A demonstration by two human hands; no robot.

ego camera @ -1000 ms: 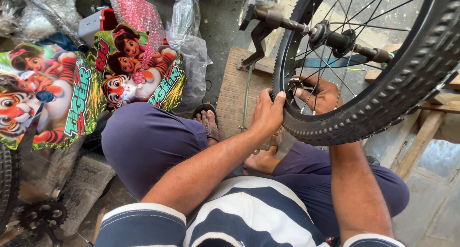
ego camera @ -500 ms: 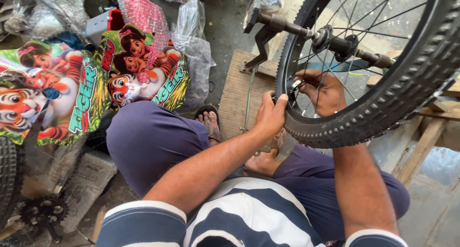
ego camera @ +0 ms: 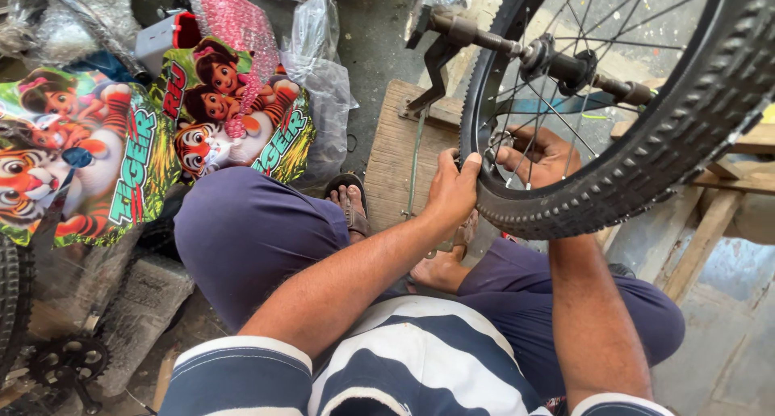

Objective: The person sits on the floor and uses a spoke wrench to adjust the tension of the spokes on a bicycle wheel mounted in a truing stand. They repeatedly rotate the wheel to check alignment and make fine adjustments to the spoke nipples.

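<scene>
2 hands on wheel, upright, axle horiz.

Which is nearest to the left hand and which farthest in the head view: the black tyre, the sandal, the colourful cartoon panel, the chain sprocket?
1. Black tyre: the left hand grips it.
2. Sandal: just left of the hand.
3. Colourful cartoon panel: farther left, upper area.
4. Chain sprocket: bottom left corner.

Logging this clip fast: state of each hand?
Left hand: closed on the black tyre of the bicycle wheel.
Right hand: inside the rim among the spokes; grip cannot be told.
</scene>
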